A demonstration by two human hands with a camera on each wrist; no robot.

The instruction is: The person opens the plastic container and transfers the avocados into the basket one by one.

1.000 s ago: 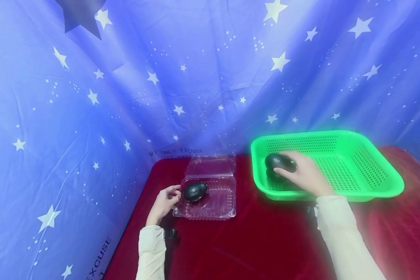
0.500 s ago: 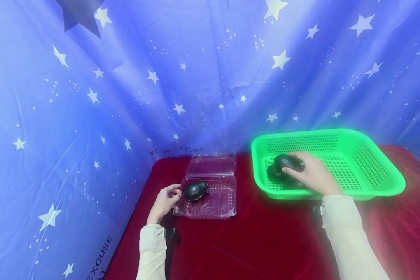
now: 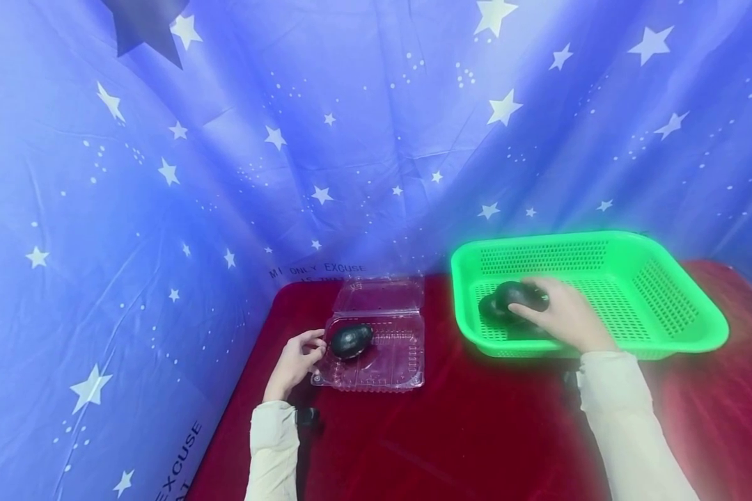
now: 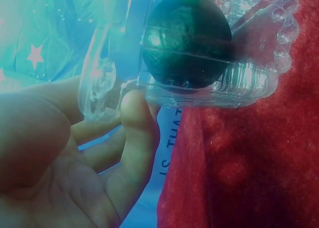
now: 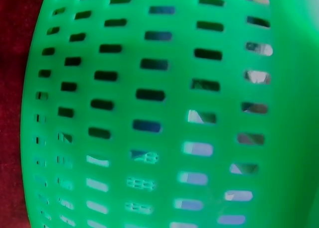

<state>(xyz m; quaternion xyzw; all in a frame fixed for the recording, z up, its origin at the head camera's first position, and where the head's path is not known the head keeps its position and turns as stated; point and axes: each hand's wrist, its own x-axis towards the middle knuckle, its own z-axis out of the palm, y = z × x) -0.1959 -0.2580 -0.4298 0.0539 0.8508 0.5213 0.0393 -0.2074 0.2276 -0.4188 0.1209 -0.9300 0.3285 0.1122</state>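
A clear plastic clamshell container (image 3: 391, 358) lies with its lid raised on the red cloth, and one dark avocado (image 3: 351, 342) rests inside at its left. My left hand (image 3: 296, 362) pinches the container's left edge; in the left wrist view a fingertip (image 4: 135, 108) presses on the clear rim. Inside the green plastic basket (image 3: 589, 351), my right hand (image 3: 567, 313) grips a dark avocado (image 3: 519, 296) from the right. Another dark avocado (image 3: 491, 309) sits beside and below it, partly covered. The right wrist view shows only the basket's slotted wall (image 5: 174, 103), not the hand.
Red cloth (image 3: 451, 438) covers the table under both containers. A blue star-printed curtain (image 3: 363, 139) hangs close behind and along the left side. The basket's raised rim stands around my right hand. The container's lid (image 3: 379, 296) leans back toward the curtain.
My right hand has shifted right within the basket with its avocado, so the other avocado shows more at its left. My left hand stays at the container's edge.
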